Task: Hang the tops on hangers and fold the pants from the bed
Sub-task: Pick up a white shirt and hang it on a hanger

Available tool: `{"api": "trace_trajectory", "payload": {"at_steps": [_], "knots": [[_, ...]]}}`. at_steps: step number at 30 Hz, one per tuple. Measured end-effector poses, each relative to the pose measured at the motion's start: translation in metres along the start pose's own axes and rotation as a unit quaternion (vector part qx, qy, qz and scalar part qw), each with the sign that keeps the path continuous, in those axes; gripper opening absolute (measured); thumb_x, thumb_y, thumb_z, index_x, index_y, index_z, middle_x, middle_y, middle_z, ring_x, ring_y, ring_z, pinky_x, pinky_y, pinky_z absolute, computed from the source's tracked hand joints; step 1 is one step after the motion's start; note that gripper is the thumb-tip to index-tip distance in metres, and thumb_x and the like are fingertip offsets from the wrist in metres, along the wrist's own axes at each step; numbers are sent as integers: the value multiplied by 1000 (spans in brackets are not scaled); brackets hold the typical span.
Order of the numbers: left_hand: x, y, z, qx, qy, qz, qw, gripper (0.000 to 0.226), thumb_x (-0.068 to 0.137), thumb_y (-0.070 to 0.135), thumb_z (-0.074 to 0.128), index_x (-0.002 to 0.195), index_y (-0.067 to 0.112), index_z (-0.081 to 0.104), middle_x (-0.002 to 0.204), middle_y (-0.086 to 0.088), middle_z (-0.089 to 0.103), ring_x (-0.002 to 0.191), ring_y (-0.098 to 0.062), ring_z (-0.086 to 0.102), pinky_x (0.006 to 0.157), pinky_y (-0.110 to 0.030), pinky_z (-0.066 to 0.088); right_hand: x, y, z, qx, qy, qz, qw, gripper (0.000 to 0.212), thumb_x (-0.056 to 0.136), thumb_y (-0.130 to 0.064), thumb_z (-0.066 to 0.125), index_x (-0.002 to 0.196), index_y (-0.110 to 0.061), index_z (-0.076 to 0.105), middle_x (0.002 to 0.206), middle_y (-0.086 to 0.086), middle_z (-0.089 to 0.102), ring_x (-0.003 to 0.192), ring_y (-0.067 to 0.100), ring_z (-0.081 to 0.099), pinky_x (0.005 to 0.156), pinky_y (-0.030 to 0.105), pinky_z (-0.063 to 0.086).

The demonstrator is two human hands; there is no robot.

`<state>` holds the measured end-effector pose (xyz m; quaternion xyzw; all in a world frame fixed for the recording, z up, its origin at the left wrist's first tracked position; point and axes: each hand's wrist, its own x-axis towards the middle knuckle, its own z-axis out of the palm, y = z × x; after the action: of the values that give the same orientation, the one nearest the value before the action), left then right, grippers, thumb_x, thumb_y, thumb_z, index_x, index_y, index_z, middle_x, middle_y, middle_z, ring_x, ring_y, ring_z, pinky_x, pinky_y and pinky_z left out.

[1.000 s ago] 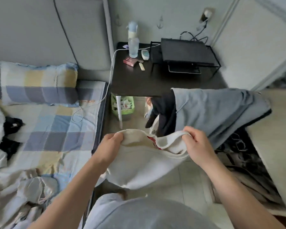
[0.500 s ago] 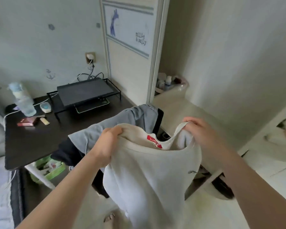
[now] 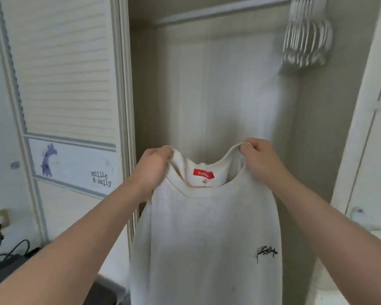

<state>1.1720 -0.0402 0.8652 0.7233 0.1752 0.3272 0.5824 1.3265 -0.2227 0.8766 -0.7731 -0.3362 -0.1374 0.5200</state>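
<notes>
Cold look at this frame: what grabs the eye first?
A cream sweatshirt held up dead centre by its neckline, the left hand and right hand each gripping one side, with a red label bright inside the collar. Behind it is an open wardrobe, and a bunch of white hangers hangs from its rail at top right.

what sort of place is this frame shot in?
Probably a home bedroom, facing an open wardrobe: a clothes rail with a bunch of white hangers at top right, a louvred door with a cartoon decal on the left, and a cream top held up before it.
</notes>
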Motion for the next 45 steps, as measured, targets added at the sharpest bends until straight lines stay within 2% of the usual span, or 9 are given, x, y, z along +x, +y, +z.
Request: {"api": "trace_trajectory", "payload": {"at_steps": [9,13,19,23,26,28,30,34,45], "knots": [[151,90,-4,4,-51,102,993,18,93,25,44,79,14,45,77,-8,39,75,-24,39,68,-39,32,139,-75,-8,-132,72,-36,988,27,94,-21,44,68,-16,38,64,2,38,59,21,34,51,31,26],[211,130,5,26,-36,153,987,29,92,24,43,65,17,33,63,-2,30,66,-21,30,64,-37,25,204,-93,-17,-202,87,-41,975,29,94,-24,45,68,-14,38,64,4,41,61,23,38,55,32,29],[275,186,29,64,20,240,969,32,94,25,43,64,14,43,58,-4,39,54,-24,36,53,-31,27,283,-111,-35,-274,77,-38,958,31,96,-23,45,69,-10,48,70,6,51,69,27,50,65,32,40],[306,224,50,133,76,298,942,29,98,24,40,80,6,56,76,-14,53,77,-32,50,64,-35,35,319,-122,-49,-345,32,-19,938,21,90,-8,44,87,-3,63,82,14,62,73,32,61,59,32,54],[335,248,70,172,104,324,925,38,101,25,39,105,-3,63,111,-28,63,107,-40,58,77,-35,38,345,-123,-65,-372,22,-28,928,25,89,-10,46,101,-5,68,101,13,69,94,33,67,77,39,59],[349,255,85,204,108,334,914,39,102,26,39,109,-4,62,121,-29,61,113,-40,57,80,-34,39,356,-120,-79,-443,97,-77,888,22,88,-15,50,103,-12,66,113,11,67,105,32,61,88,37,53],[361,258,103,234,101,354,900,40,102,26,40,106,-7,64,120,-31,62,113,-42,57,82,-34,41,364,-112,-92,-545,189,-114,809,26,88,-21,52,112,-17,62,123,10,59,117,32,52,94,39,43],[381,260,128,254,89,380,885,39,98,28,45,96,-5,65,107,-30,65,99,-41,60,74,-33,39,376,-89,-112,-654,252,-31,713,43,89,-26,53,132,-21,49,136,11,47,129,31,41,103,44,32],[413,258,123,274,99,376,880,33,95,27,43,74,5,54,79,-17,55,81,-35,51,69,-31,35,394,-70,-146,-697,266,7,666,36,97,-9,46,129,-20,59,133,8,58,127,31,50,99,37,37]]}}
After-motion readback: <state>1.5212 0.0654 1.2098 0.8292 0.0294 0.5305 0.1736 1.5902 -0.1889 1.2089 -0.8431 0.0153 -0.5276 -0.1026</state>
